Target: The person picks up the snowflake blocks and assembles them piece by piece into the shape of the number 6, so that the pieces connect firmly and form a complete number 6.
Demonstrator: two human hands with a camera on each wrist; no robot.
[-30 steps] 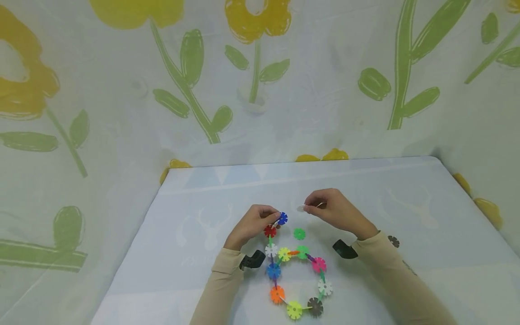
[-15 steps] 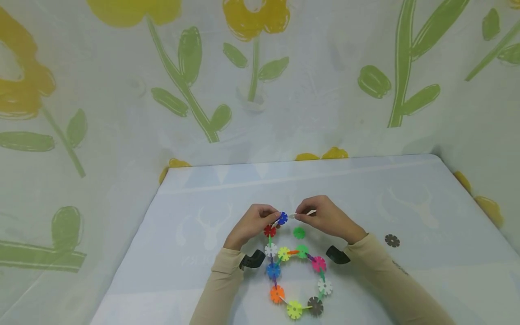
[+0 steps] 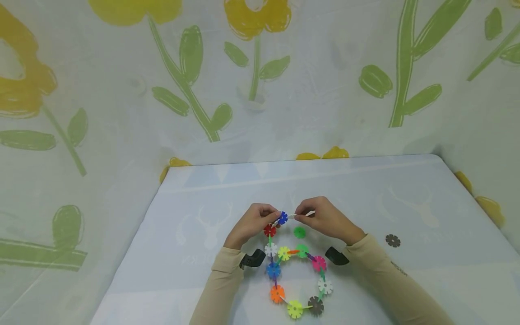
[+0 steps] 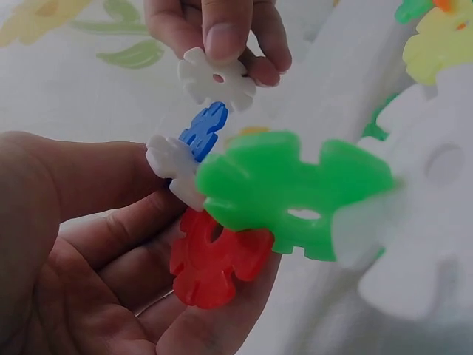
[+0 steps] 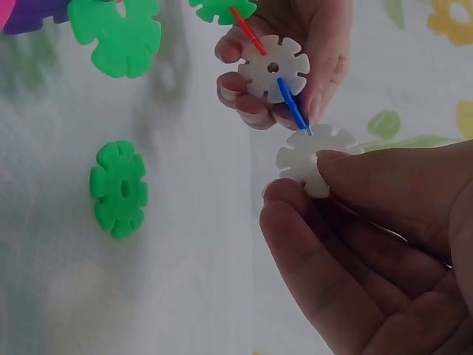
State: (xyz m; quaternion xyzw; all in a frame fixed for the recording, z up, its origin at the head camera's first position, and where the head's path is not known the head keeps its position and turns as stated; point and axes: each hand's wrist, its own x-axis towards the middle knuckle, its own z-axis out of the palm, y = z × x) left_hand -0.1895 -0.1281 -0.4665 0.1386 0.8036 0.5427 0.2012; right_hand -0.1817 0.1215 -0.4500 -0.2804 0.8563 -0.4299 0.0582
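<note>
My left hand (image 3: 256, 223) pinches the upper end of a chain of notched plastic snowflake discs. A white snowflake disc (image 5: 273, 68) is between its fingers, with a blue snowflake disc (image 3: 282, 218) slotted edge-on into it. Just below are a red snowflake disc (image 4: 214, 259) and a green one (image 4: 295, 196). My right hand (image 3: 327, 220) pinches a loose white snowflake disc (image 5: 314, 155) between thumb and fingers. Its edge meets the tip of the blue disc in the right wrist view; whether the slots have engaged I cannot tell.
The joined discs form a ring on the table (image 3: 162, 253), including orange (image 3: 277, 294), yellow (image 3: 294, 309) and pink (image 3: 318, 263) ones. A single green disc (image 3: 299, 232) lies inside the hands' reach, and a dark brown disc (image 3: 392, 240) lies to the right.
My right hand has moved left and slightly down, bringing its white disc up to the blue one, then has stayed nearly still. The left hand has barely moved.
</note>
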